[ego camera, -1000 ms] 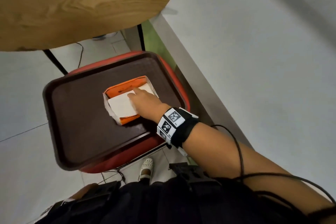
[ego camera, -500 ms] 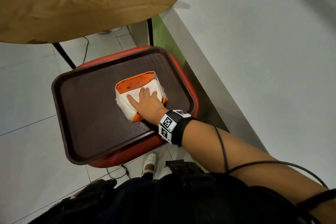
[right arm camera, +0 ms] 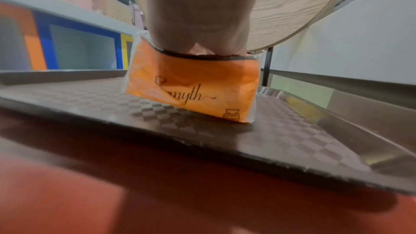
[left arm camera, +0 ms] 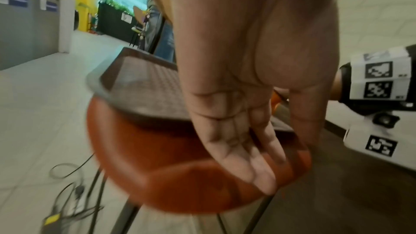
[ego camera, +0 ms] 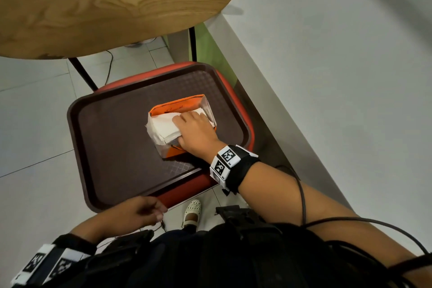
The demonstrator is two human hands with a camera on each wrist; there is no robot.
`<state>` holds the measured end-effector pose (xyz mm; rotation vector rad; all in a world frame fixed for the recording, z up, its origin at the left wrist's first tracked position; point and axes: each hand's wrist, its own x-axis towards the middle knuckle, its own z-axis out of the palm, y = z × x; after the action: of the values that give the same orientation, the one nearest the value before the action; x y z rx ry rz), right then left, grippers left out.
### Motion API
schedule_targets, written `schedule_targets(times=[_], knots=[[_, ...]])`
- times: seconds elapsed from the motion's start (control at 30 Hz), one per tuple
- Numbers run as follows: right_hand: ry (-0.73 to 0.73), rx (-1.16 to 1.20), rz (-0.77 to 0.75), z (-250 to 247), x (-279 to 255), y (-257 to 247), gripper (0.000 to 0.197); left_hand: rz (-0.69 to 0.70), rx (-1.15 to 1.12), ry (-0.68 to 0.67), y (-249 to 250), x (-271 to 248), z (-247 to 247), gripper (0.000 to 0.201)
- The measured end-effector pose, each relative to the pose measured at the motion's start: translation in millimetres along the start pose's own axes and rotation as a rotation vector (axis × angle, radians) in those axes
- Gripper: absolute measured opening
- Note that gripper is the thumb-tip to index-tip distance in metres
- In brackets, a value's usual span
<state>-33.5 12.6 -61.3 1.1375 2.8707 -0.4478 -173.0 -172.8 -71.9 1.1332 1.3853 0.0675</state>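
An orange tissue pack (ego camera: pixel 177 105) (right arm camera: pixel 191 84) lies open on a dark brown tray (ego camera: pixel 112 147) (right arm camera: pixel 225 140), with a stack of white tissues (ego camera: pixel 161 126) showing at its top. My right hand (ego camera: pixel 187 128) (right arm camera: pixel 198 24) sits on the pack. Its fingers curl over the tissues and the thumb tucks in at the stack's near side, so it grips them. My left hand (ego camera: pixel 159 211) (left arm camera: pixel 258 166) hovers just in front of the tray's near edge (left arm camera: pixel 146 92). Its fingers are loosely extended and hold nothing.
The tray rests on a red chair seat (ego camera: pixel 187 188) (left arm camera: pixel 180 175). A wooden table top (ego camera: pixel 105 2) overhangs the far side on black legs. A grey wall ledge (ego camera: pixel 268 100) runs close on the right. Cables (left arm camera: pixel 67 193) lie on the tiled floor at the left.
My left hand has come into view at the tray's front edge. My right hand went from lying flat on the tissues to curling round them, thumb tucked in at the side.
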Motion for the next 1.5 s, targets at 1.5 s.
schedule_targets(times=[1.5], knots=[[0.949, 0.24, 0.662, -111, -184, 48, 0.047, 0.411, -0.752, -0.148, 336, 41, 26, 0.036]])
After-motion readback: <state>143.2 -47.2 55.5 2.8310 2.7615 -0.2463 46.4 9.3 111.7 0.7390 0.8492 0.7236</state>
